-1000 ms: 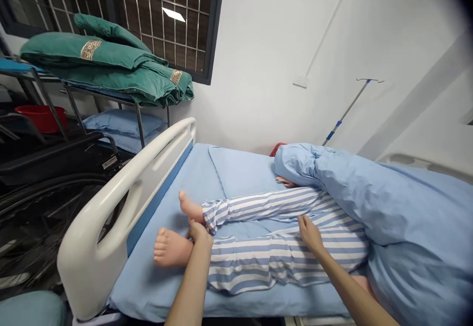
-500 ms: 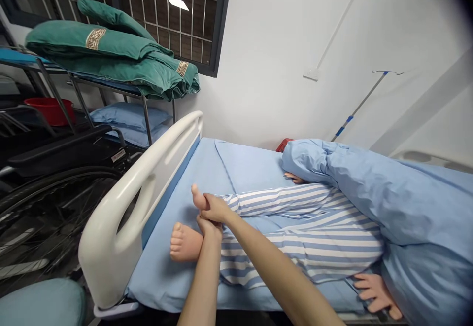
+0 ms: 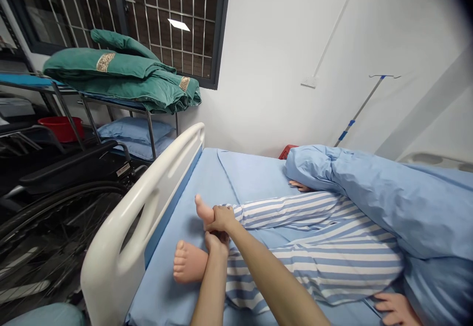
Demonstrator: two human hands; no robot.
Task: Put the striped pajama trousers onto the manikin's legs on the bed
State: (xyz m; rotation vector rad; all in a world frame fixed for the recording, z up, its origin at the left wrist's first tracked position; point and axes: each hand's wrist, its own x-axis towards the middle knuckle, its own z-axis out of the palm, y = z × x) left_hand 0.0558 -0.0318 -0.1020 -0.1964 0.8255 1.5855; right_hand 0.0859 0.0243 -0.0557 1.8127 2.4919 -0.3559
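A manikin in blue-and-white striped trousers (image 3: pixel 291 210) lies on the bed, its two bare plastic-looking feet pointing toward the footboard. My right hand (image 3: pixel 222 218) is wrapped over the ankle of the far foot (image 3: pixel 204 211), close to the trouser hem. Just below it, my left hand (image 3: pixel 217 241) is closed around the underside of the same ankle, its fingers partly hidden. The near foot (image 3: pixel 190 262) rests on the sheet, toes up, beside my left forearm, which crosses in front of its ankle.
A white footboard (image 3: pixel 111 222) closes off the bed's left end. A blue quilt (image 3: pixel 388 193) covers the manikin's upper part; its hands stick out. A wheelchair (image 3: pixel 74 188) stands at left, near a rack with green bedding (image 3: pixel 121 77). An IV pole (image 3: pixel 360 109) rises behind the bed.
The view has tilted up slightly, so everything sits lower in the picture. My right hand has shifted a little toward the trouser hem, and both hands stay on the far ankle.
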